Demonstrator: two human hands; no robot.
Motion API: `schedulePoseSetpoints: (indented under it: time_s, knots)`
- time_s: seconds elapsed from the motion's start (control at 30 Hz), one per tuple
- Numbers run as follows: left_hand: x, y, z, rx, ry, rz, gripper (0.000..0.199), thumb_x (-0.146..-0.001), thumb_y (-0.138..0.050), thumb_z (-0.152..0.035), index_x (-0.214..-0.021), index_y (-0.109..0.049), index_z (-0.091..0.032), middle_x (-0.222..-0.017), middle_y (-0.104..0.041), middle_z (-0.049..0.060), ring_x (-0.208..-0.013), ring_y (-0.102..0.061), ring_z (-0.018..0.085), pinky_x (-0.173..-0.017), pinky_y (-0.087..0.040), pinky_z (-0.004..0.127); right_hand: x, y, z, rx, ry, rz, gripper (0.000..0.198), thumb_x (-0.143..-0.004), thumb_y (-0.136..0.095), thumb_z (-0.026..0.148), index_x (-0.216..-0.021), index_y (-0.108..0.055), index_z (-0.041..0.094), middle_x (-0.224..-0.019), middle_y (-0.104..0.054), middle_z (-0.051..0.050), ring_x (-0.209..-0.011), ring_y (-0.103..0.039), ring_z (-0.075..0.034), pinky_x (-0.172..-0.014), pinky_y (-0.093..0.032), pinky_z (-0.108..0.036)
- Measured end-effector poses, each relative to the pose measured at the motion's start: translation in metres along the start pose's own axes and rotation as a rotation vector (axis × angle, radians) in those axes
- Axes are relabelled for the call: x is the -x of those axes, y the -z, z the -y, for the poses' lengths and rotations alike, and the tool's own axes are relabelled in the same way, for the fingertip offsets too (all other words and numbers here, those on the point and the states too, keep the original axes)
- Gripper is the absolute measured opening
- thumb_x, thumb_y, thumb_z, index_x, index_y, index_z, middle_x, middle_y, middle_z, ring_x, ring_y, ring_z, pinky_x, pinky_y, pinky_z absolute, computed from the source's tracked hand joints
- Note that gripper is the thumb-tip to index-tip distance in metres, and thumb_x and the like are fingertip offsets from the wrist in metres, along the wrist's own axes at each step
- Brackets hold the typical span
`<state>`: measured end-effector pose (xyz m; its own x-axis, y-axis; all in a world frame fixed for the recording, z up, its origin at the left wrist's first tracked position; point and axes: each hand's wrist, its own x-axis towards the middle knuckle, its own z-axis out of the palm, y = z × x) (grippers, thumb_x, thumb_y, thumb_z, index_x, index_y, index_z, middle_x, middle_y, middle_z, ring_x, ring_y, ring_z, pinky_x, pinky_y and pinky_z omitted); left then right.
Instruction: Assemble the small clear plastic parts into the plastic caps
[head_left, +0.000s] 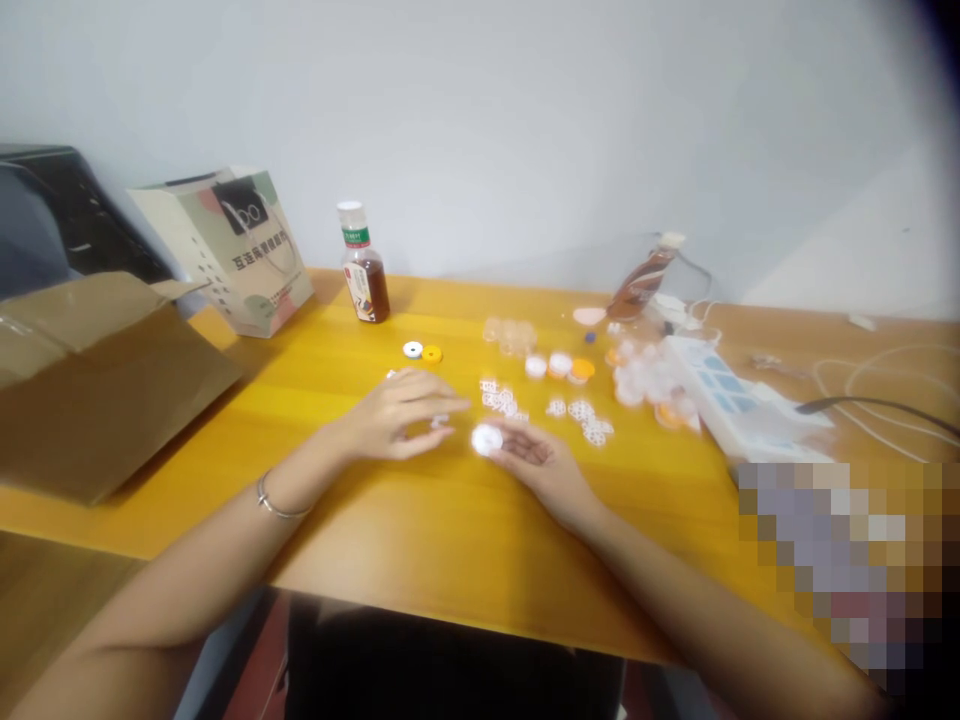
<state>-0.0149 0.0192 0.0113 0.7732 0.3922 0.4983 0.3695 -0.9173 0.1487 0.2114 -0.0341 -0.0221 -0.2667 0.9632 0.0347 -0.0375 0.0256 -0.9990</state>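
Observation:
My right hand [534,458] rests palm-up on the yellow table [420,530] and pinches a small white round cap [487,439] at its fingertips. Just to the left, my left hand [401,413] hovers with fingers curled and a small pale piece at the fingertips; the blur hides whether it grips that piece. A bracelet [276,503] circles my left wrist. Beyond my hands lie small white perforated discs [589,422], several white and orange caps [559,365], and a white ring and yellow ring [421,351].
A brown-liquid bottle [364,265] stands at the back, near a printed paper bag [236,248]. An open cardboard box [97,370] sits at left. A tipped bottle [641,280], a white power strip [731,395] and cables [877,385] lie at right.

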Motion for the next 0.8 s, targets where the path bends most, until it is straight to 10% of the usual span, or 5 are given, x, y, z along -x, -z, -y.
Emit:
schedulePoseSetpoints:
  time_s: [0.37,0.8]
  knots:
    - [0.015,0.003,0.043,0.267,0.502,0.387,0.017,-0.073,-0.058,-0.026,-0.086,-0.059,-0.016,-0.088,-0.061,0.005,-0.076,-0.056,0.015,-0.069,-0.044,0.025,-0.005,0.003,-0.003,0.011,-0.034,-0.032,0.033,-0.067,-0.067,0.024,-0.099,-0.060,0.023,-0.096,-0.066,-0.001,-0.088,-0.060,-0.014,-0.090,-0.044,-0.033]
    - [0.013,0.002,0.038,0.079,0.444,0.387,0.013,-0.074,-0.050,-0.019,-0.077,-0.063,-0.017,-0.074,-0.064,0.001,-0.064,-0.054,0.011,-0.062,-0.037,0.021,-0.006,0.003,-0.002,0.018,-0.040,-0.050,0.033,-0.066,-0.066,0.024,-0.099,-0.061,0.022,-0.091,-0.066,-0.001,-0.084,-0.060,-0.013,-0.088,-0.045,-0.032]
